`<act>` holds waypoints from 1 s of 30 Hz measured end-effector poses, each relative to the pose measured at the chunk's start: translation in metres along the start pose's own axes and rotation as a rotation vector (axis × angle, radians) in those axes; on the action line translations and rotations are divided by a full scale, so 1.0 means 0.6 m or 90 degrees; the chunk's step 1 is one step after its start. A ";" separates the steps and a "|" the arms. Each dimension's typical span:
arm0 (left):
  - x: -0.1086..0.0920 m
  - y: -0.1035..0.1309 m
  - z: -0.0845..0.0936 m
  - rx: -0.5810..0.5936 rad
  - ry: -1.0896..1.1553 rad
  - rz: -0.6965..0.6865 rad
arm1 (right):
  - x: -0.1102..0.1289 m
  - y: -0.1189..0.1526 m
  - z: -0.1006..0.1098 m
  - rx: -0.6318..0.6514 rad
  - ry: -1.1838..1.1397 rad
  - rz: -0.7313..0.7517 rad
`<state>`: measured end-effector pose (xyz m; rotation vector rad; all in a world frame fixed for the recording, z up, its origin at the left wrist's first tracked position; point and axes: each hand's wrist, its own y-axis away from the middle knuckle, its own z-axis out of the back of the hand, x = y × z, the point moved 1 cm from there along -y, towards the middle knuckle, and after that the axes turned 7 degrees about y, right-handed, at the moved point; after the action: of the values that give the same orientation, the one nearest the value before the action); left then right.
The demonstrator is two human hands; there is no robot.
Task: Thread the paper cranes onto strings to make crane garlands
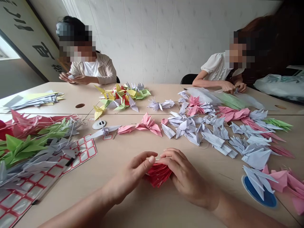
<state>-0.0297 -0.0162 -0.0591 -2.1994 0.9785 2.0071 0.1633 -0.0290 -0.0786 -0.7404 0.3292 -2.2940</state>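
Note:
At the near middle of the table, a bundle of red folded paper (pixel 158 175) sits between my two hands. My left hand (pixel 135 174) holds its left side, with thumb and fingertips by the top edge. Wrapped over its right side is my right hand (pixel 184 172), fingers bent across the upper edge. A thin pale strip shows near the fingertips; what it is I cannot tell. Just beyond my hands lie a pink folded paper crane (pixel 147 124) and a pale lilac one (pixel 104 129). A heap of pale lilac cranes (pixel 186 128) spreads to the right.
Strung green cranes (pixel 20 147) lie on the left over red-bordered label sheets (pixel 86 148). A stack of paper (pixel 35 99) and mixed-colour cranes (pixel 123 95) are farther back. A blue disc (pixel 266 198) lies at right. Two people sit across the table, hands occupied.

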 end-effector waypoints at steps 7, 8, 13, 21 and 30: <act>0.010 0.008 -0.026 0.266 0.066 0.034 | 0.017 0.006 0.000 0.031 0.014 0.027; 0.014 0.010 -0.031 0.263 0.069 0.032 | 0.019 0.006 0.000 0.033 0.014 0.030; 0.026 0.015 -0.042 0.181 0.060 0.008 | 0.026 0.007 -0.004 0.023 -0.045 0.016; 0.021 0.008 -0.027 0.091 0.290 0.066 | 0.017 0.008 -0.002 -0.044 -0.341 -0.258; 0.014 0.004 -0.022 0.033 0.394 0.059 | 0.017 0.002 -0.003 0.044 -0.573 -0.361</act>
<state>-0.0188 -0.0273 -0.0634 -2.8544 1.1660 1.3039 0.1568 -0.0368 -0.0764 -1.8893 -0.4260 -2.1493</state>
